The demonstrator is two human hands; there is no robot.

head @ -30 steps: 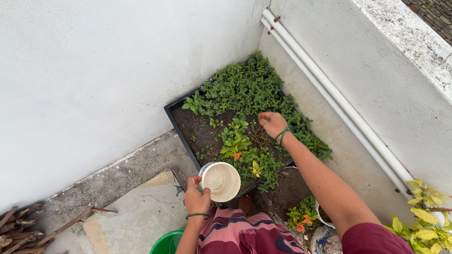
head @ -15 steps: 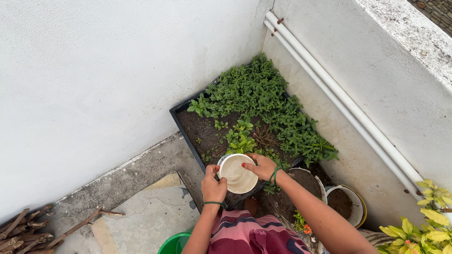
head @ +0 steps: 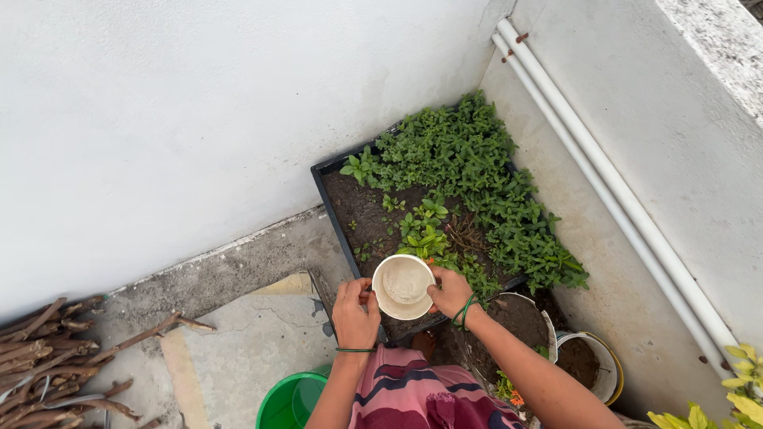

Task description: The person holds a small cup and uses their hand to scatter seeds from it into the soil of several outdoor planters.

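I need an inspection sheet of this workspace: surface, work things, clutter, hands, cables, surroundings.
Surface: cracked concrete floor in a corner of white walls.
Job's things: round cream container, pale contents inside, held over the near edge of the black planter tray of soil and green plants.
Clutter: dry sticks at left; green bucket; soil pots at right.
Hands: left hand and right hand both grip the container's rim.
Cables: nothing seen.
Surroundings: two white pipes along the right wall; yellow-green plant at lower right.
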